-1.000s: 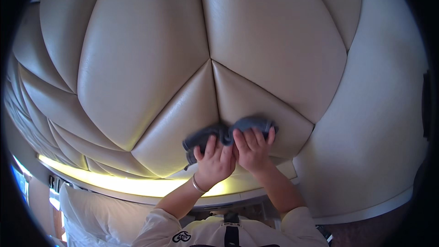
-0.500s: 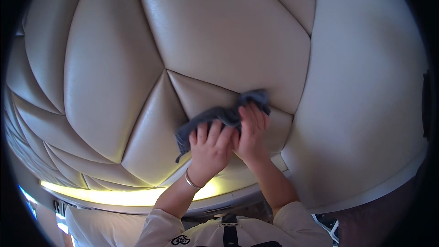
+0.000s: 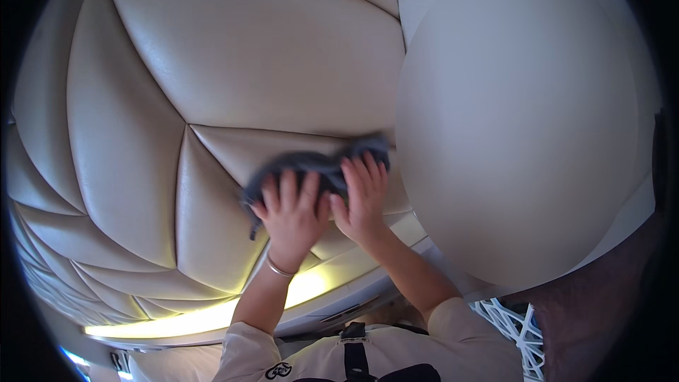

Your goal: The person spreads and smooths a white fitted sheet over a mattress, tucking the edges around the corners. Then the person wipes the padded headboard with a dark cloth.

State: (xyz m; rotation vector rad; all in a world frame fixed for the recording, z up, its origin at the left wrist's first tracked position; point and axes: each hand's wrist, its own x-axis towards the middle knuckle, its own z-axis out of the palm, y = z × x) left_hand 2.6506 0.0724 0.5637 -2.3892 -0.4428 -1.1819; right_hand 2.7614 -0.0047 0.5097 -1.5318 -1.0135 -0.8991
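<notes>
A dark grey cloth (image 3: 325, 164) lies bunched against a beige padded wall panel (image 3: 262, 49) with deep stitched seams. My left hand (image 3: 292, 213) presses the cloth's left part to the panel, its fingers spread over it; a silver bangle circles that wrist. Beside it, my right hand (image 3: 362, 198) holds the right part, fingers curled a little onto the fabric. The two thumbs are close together at the cloth's lower edge. One corner of the cloth hangs down left of my left hand, and its edges are blurred by motion.
A glowing yellow light strip (image 3: 170, 325) runs under the panel, above a pale ledge. To the right is a large smooth pale oval surface (image 3: 516, 127). A white lattice structure (image 3: 520, 336) stands at lower right, with white bedding (image 3: 177, 364) at lower left.
My view has shifted, so the panel's seams sit further left. Both hands and the cloth have moved along the panel together, still in contact with it. The pale oval now shows at right.
</notes>
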